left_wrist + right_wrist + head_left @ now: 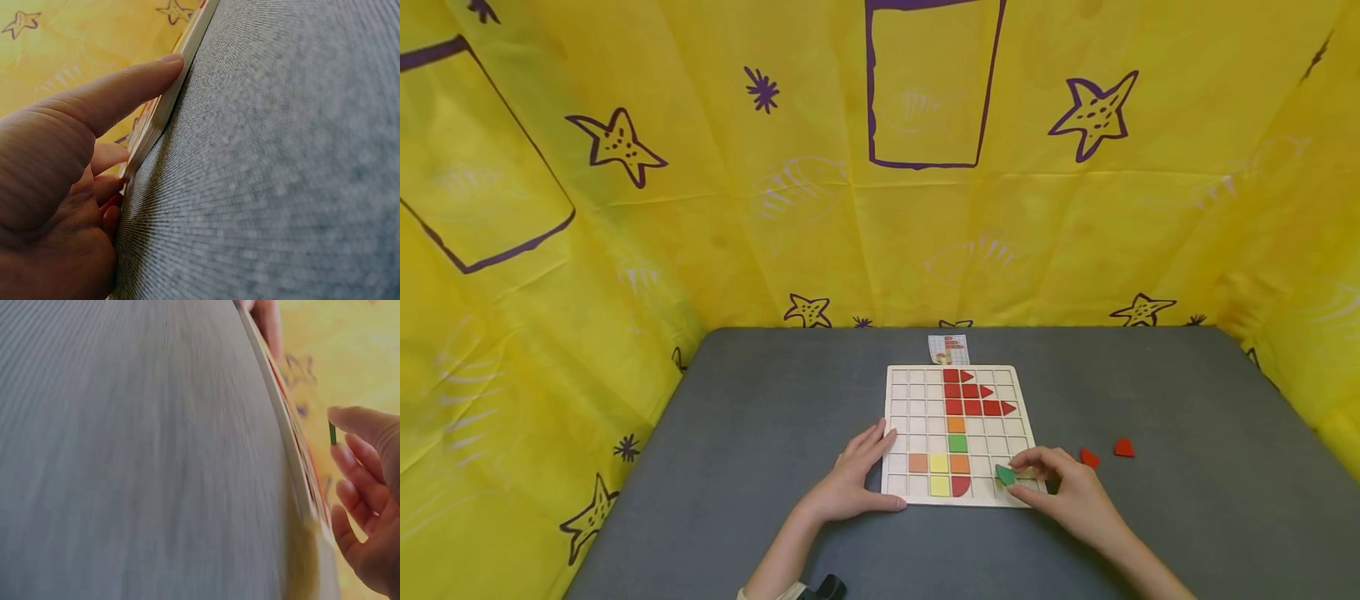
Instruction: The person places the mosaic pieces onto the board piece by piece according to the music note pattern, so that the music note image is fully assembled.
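Observation:
A pale wooden grid board (917, 427) lies on the grey table, with red, orange, yellow and green flat pieces set in its squares. At its near left corner, my left hand (850, 479) touches it, fingers along the left edge and thumb (134, 84) laid straight against the near edge. Over the board's near right part, my right hand (1067, 492) pinches a green piece (1005, 475) between thumb and fingertips. The right wrist view shows that green piece (332, 433) edge-on, thin and raised above the board.
Two loose red pieces, one (1089, 457) by the right hand and another (1123, 448) farther right, lie on the table (790, 400). A small printed card (958, 350) with a coloured grid pattern lies behind the board. Yellow patterned cloth (820, 217) surrounds the table.

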Motion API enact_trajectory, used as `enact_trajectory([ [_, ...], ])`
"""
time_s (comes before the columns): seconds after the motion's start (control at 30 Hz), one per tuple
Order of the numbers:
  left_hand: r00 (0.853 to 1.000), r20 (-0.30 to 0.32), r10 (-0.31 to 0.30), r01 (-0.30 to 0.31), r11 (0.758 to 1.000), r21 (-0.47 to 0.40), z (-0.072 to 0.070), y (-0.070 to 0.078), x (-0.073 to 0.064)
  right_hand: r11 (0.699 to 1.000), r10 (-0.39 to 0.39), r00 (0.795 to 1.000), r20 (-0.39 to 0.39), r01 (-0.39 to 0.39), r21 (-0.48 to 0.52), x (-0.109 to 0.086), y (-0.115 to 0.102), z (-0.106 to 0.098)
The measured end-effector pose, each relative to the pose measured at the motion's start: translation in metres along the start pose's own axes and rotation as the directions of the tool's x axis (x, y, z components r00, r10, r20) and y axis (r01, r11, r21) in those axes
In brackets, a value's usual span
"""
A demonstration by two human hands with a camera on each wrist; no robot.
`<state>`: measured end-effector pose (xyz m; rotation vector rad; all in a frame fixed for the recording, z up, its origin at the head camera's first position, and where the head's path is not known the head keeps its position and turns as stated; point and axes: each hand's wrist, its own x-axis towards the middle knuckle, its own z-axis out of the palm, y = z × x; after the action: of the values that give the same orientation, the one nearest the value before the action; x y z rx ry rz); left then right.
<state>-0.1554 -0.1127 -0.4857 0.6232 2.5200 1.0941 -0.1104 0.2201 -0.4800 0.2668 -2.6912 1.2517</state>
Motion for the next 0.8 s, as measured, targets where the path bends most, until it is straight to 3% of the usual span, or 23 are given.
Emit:
enact_trajectory([
  [0.17, 1.0, -0.001, 0.002, -0.002, 1.0, -0.006, 0.0, -0.001, 0.0, 0.993, -0.096, 0.995, 0.038, 0.093, 0.067, 0.009, -0.02, 0.025],
  [0.37, 1.0, -0.007, 0.009, -0.009, 1.0, -0.002, 0.0, 0.0, -0.001, 0.969, -0.243, 0.966, 0.092, 0.236, 0.079, 0.018, -0.036, 0.052],
  [0.53, 1.0, -0.006, 0.002, -0.002, 1.0, -0.001, 0.0, 0.001, -0.001, 0.94, -0.339, 0.933, 0.117, 0.341, 0.01, 0.024, -0.047, 0.069],
  [0.7, 1.0, -0.006, 0.006, -0.006, 1.0, -0.001, -0.001, 0.0, -0.001, 0.884, -0.443, 0.889, 0.119, 0.455, -0.108, 0.028, -0.053, 0.079],
  [0.8, 1.0, -0.01, 0.016, -0.016, 1.0, 0.0, -0.001, 0.0, -0.001, 0.872, -0.451, 0.883, 0.132, 0.468, -0.147, 0.031, -0.056, 0.082],
])
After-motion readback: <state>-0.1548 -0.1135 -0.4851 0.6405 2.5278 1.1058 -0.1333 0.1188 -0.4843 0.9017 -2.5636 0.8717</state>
